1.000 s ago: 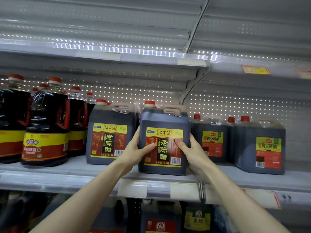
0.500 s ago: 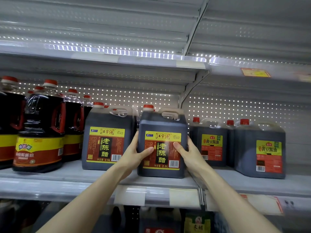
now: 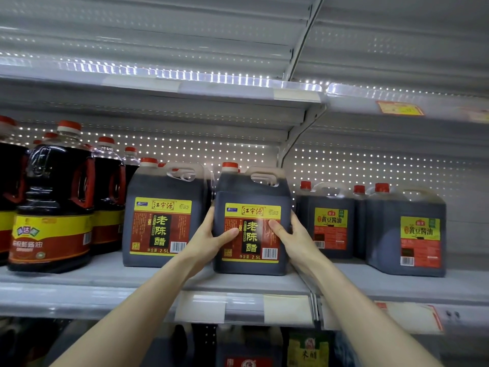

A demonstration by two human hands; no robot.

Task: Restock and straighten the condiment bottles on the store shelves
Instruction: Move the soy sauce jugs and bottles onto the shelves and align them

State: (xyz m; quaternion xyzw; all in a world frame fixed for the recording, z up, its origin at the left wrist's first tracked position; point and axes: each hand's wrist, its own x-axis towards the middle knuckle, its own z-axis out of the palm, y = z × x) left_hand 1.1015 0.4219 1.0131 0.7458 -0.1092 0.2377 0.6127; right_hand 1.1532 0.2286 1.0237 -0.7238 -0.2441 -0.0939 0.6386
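Cool white light comes from an LED strip (image 3: pixel 185 75) running along the upper shelf (image 3: pixel 238 92), its dots smeared into short streaks. Bright specks scatter across the perforated back panel (image 3: pixel 211 152), and small glints sit on the round bottles (image 3: pixel 53 197) at the left end. The vinegar jug (image 3: pixel 251 234) mid-shelf looks sharp, with a faint sheen on its label. The price tag (image 3: pixel 399 108) at upper right is blurred. Below the front edge everything is dim shadow, and shelf lines bow toward the corners.
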